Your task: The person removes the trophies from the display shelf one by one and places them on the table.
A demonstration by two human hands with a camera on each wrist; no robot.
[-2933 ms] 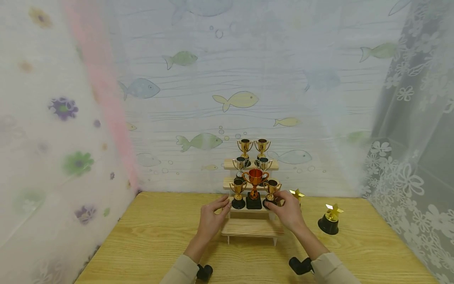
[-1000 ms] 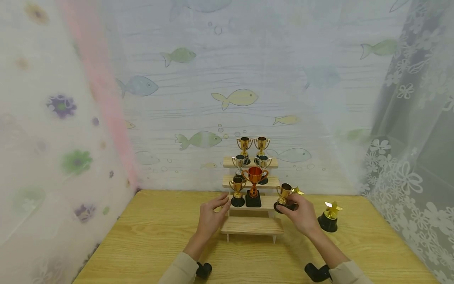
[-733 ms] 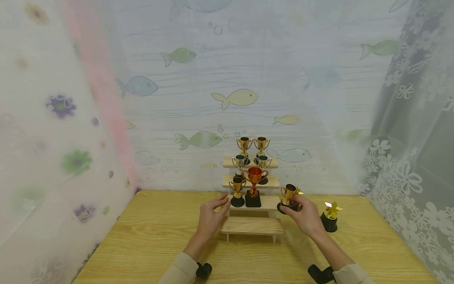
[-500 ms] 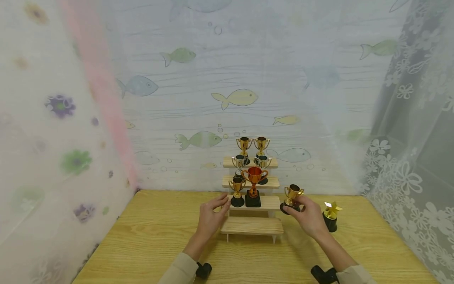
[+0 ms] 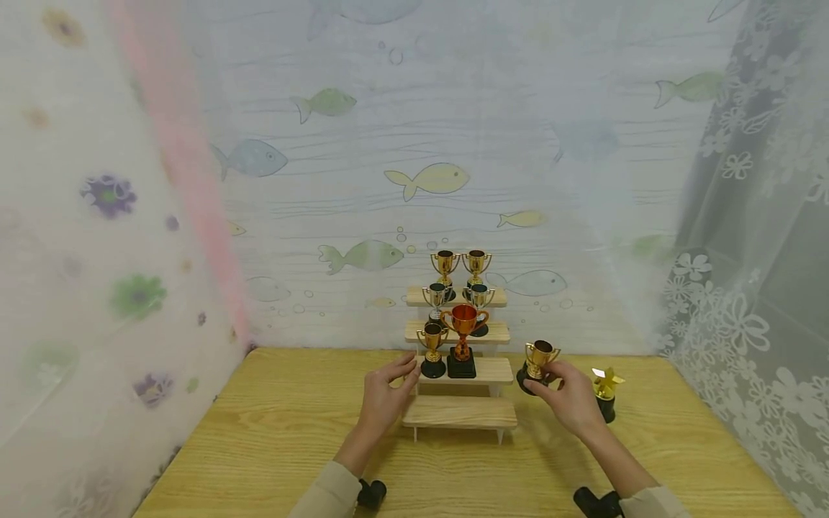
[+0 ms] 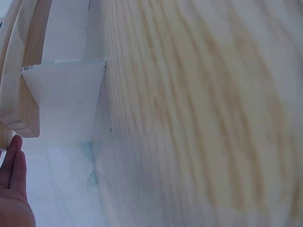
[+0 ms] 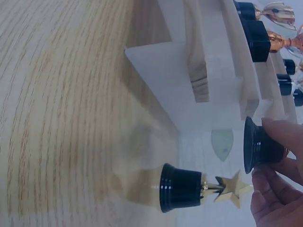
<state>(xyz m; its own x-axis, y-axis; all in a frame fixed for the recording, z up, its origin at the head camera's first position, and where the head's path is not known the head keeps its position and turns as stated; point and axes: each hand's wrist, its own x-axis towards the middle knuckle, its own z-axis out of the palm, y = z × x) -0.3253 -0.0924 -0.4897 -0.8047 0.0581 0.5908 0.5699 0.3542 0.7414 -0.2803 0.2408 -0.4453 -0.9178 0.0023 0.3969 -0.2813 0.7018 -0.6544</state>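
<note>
Right grip point(image 5: 573, 401): I pinch the gold cup point(image 5: 537, 365) by its black base point(image 7: 266, 145), above the tabletop point(image 5: 291, 432).
Left grip point(image 5: 386, 396): fingers extended at the stepped stand's point(image 5: 460, 412) edge.
Star trophy point(image 5: 605, 390): just right of my right grip.

Black-based trophy point(image 7: 263, 144) pinched by fingers point(image 7: 267, 189) of right hand point(image 7: 284, 183) — held clear of table point(image 7: 71, 113), near end of stepped wooden shelf point(image 7: 195, 61). Gold star trophy point(image 7: 182, 188) stood upright on table; other trophies point(image 7: 258, 41), one copper-toned, borne on shelf tiers — bases likewise black.
</note>
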